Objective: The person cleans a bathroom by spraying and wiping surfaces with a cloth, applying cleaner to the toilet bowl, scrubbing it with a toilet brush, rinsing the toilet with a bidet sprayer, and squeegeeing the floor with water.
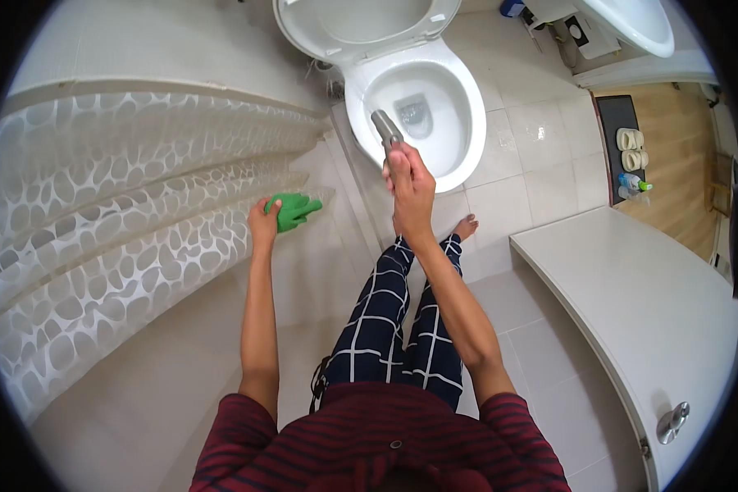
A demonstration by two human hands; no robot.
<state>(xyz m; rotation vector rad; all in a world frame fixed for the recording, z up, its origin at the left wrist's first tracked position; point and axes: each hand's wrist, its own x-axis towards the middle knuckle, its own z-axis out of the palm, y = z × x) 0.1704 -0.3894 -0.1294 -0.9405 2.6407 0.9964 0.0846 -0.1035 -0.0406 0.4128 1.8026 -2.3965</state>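
Note:
My right hand [412, 187] is wrapped round a grey bidet sprayer [385, 129], held up in front of the toilet. The sprayer's head points away from me over the left side of the toilet bowl [469, 123], whose seat and lid [361, 37] are raised. A little water lies at the bottom of the bowl. Out to the left, my left hand [262, 221] grips a bunched green rubber glove [293, 211] with finger-like ends, close beside the patterned shower curtain [131, 180].
On the right, a white door [631, 279] with a metal handle [673, 422] stands ajar. Beyond the doorway, pale slippers [630, 148] and small bottles [634, 184] rest on a dark mat [617, 115]. A washbasin [635, 23] is at the upper right.

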